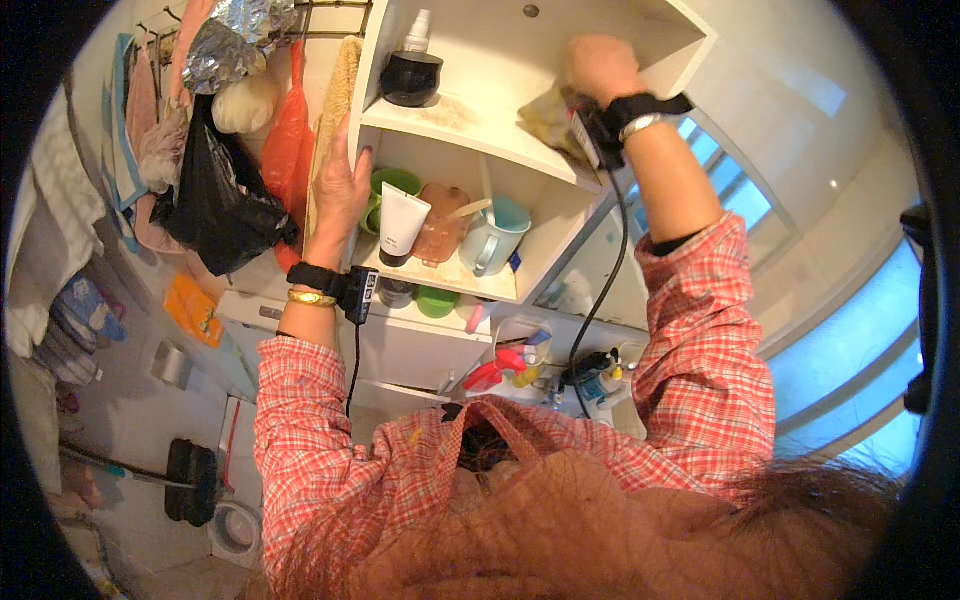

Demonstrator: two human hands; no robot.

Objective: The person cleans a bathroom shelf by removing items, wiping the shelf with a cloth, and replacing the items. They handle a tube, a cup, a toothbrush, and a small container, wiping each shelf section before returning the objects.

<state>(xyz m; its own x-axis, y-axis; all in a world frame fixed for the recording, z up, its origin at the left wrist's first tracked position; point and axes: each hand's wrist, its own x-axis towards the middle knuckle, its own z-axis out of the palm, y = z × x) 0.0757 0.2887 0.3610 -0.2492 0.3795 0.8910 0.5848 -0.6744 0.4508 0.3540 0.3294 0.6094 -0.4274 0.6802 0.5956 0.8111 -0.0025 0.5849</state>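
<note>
My right hand point(602, 68) is closed on a bunched, yellowish-grey cloth point(546, 120), at the right end of the upper shelf point(490, 132) of a white open cabinet. Dusty brown marks show on that shelf. Against the cabinet's left side rests my left hand point(338, 195), its fingers stretched out and holding nothing. A dark bottle point(411, 80) with a white top stands on the upper shelf at the left. In the compartment below are a green cup point(378, 190), a white tube point(403, 222), a pinkish translucent item point(440, 225) and a light-blue mug point(497, 240) with a toothbrush-like handle.
Left of the cabinet hang a black plastic bag point(225, 215), a red bag point(288, 150) and several towels. A red spray bottle point(495, 370) and other bottles stand below by the sink. Cables run from both wrist straps. A mirror point(600, 270) is at the right.
</note>
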